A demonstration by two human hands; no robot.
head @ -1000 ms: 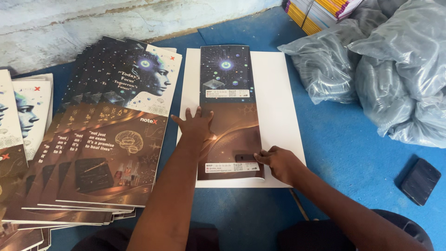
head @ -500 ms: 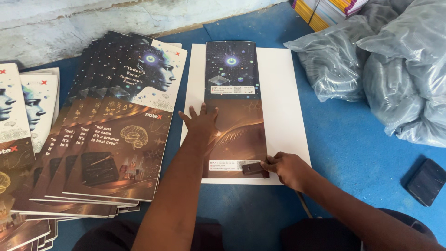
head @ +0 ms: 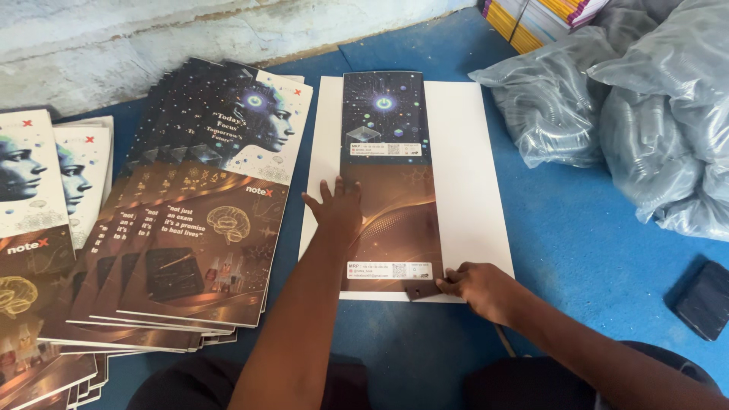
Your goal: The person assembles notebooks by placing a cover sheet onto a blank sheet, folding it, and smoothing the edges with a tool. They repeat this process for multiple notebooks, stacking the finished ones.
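Printed strip point(head: 389, 175): long, dark, glossy; flat down the middle of white board point(head: 471, 167), upper end starry blue, lower end brown.
Left hand point(head: 338, 209): fingers spread wide, palm pressed flat on strip's left edge about mid-length; covers part of print there.
Right hand point(head: 480, 287): at strip's lower right corner, fingertips pinching small dark piece point(head: 422, 289) against board's near edge; grip partly hidden by knuckles, kind of piece hard to make out.
Hidden or cut off: board's lower edge partly masked by both forearms.
Covers point(head: 205, 220): fanned stack left of board, overlapping; more at far left, cut by frame.
Plastic bags point(head: 607, 106): grey, bunched, right of board, contents unclear.
Dark flat object point(head: 705, 300): far right on blue floor point(head: 577, 250), partly cropped.
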